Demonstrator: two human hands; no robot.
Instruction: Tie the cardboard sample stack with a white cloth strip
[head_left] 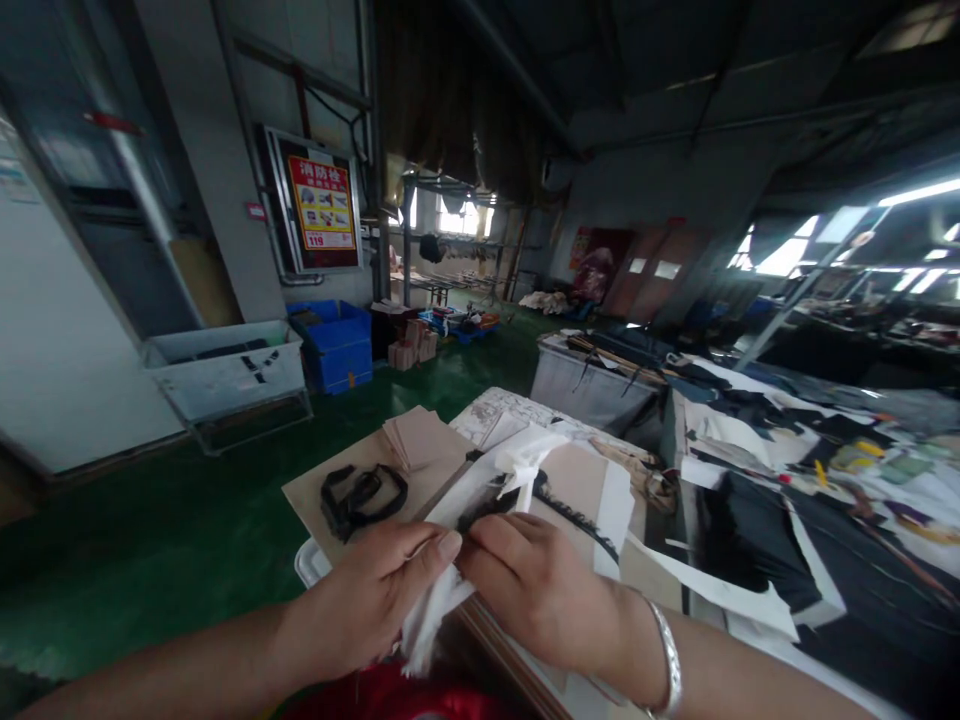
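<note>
left hand [367,600] | right hand [540,590] | fingers [416,545] pressed together, both hands pinching white cloth [439,615] | cloth between hands, above tan board [319,500] | black strap [364,500], tan pieces [424,440] on board

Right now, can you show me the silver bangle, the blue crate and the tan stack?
Silver bangle [667,660], head view, outer curve.
Blue crate [334,352], head view, front wall.
Tan stack [424,438], head view, top piece.
</note>
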